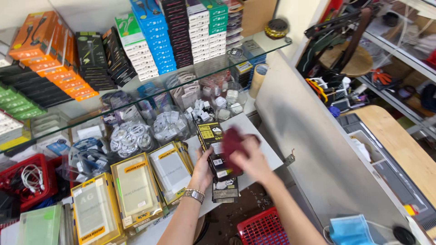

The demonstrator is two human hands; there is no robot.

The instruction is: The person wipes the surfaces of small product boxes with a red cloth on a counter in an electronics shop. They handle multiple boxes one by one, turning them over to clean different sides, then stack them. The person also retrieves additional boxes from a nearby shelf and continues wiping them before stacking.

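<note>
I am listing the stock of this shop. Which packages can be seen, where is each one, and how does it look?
Black box with yellow label: upright in left hand; right hand rubs it with dark red cloth.
Orange flat boxes: glass shelf, left, stacked.
Blue boxes: glass shelf, middle, tall stack.
Yellow-edged clear flat packs: lower counter, standing in a row.
Red basket: floor, below.

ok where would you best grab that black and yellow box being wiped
Take the black and yellow box by its long narrow edges near the lower end, coming from below, as the left hand does. It stands tilted upright with the front face exposed, where the right hand presses a dark red cloth.
</note>
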